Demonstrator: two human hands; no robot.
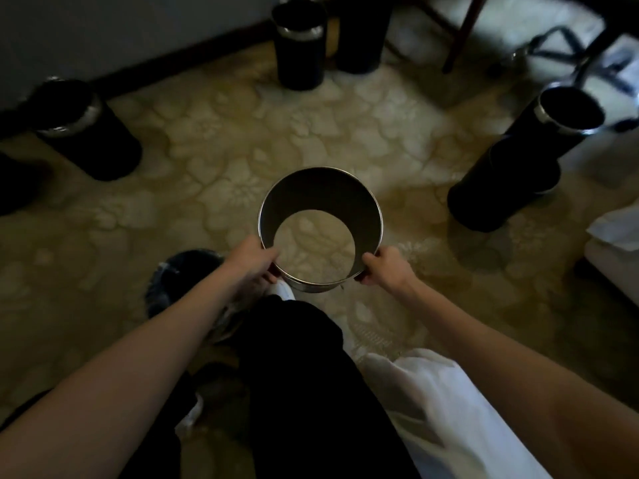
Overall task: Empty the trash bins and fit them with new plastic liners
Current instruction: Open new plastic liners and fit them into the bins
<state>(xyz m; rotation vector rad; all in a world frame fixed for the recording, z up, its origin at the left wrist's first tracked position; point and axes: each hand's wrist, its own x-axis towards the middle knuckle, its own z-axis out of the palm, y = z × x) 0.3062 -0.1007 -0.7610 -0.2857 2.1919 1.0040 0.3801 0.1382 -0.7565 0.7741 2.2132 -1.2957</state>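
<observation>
I hold a round metal ring sleeve [321,191], open at both ends, above the patterned carpet, which shows through it. My left hand [254,259] grips its near left rim and my right hand [387,266] grips its near right rim. Just left of my left arm stands a bin [173,281] lined with a shiny black plastic bag. Black cylindrical bins with chrome bands stand around: one at the left [90,133], one at the back [301,46], one at the right [525,153].
My dark trouser leg [304,375] and white shoe [285,290] lie under the ring. White cloth [449,420] sits at lower right. A chair leg [463,32] and black-strapped bag [570,53] are at the back right, and white bedding [615,250] at the right edge.
</observation>
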